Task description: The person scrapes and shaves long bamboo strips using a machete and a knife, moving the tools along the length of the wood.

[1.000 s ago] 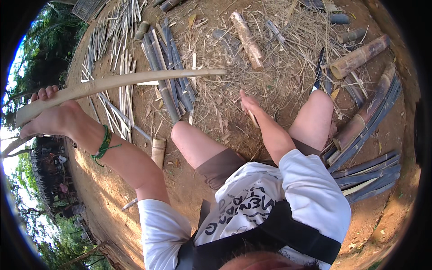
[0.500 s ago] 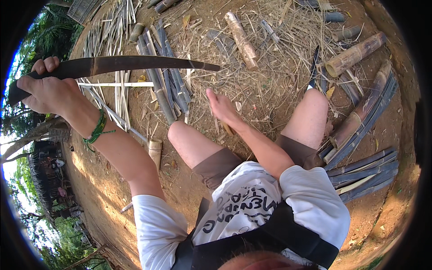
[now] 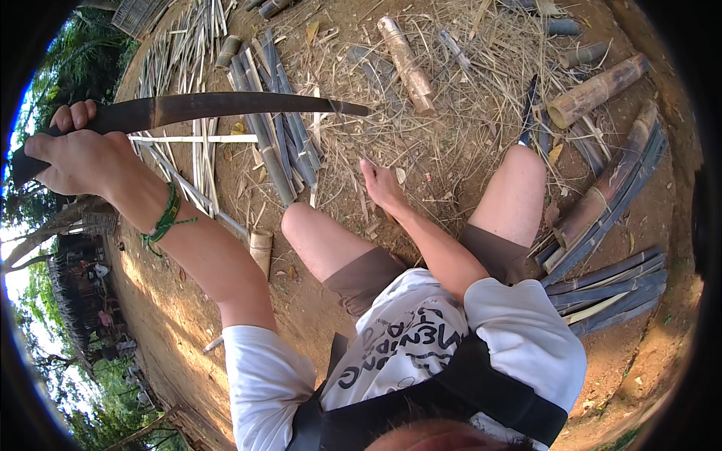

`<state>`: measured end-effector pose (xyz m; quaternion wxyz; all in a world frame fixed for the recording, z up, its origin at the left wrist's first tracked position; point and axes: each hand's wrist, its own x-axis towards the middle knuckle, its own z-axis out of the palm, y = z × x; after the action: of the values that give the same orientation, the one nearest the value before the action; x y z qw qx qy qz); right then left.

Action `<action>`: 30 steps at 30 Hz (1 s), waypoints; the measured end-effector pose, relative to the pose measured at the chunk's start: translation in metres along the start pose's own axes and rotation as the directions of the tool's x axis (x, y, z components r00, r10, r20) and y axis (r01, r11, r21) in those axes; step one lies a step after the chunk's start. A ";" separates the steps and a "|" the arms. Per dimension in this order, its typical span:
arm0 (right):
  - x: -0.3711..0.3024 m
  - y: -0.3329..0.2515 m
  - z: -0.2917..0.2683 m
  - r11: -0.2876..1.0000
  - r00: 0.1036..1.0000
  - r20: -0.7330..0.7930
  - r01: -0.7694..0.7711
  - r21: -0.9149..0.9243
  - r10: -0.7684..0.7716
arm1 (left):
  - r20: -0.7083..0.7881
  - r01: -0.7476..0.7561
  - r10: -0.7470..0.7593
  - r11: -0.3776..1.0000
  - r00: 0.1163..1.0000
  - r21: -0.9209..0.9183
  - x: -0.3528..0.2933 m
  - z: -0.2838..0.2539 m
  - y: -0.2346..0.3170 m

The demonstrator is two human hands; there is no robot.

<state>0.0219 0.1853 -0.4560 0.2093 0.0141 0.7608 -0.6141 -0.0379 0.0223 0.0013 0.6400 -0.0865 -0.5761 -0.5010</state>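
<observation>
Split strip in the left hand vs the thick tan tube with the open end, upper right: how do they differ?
Shape: the split strip is long and slender; the tan tube is shorter, thick and round, its open end showing.
Colour: the strip's visible face is dark brown; the tube is pale tan.
Pose: the strip is held up in the left hand; the tube lies on the ground.
Shared: both look like bamboo.

Dark bamboo strip (image 3: 214,104), curved, held aloft

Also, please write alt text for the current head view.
A person's left hand grips a long, dark bamboo strip; the right hand, curled between the knees, may hold something partly hidden. Cut bamboo and pale shavings litter the ground.
</observation>
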 end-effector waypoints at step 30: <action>0.080 0.079 -0.047 0.894 0.963 -0.064 -0.268 -0.360 0.264 | 0.208 0.034 -0.043 0.998 0.977 0.047 0.018 0.004 -0.011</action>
<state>-0.0438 0.2303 -0.5487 0.2852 0.0830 0.8538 -0.4275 -0.0514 0.0101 0.0122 0.5677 -0.1137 -0.6524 -0.4890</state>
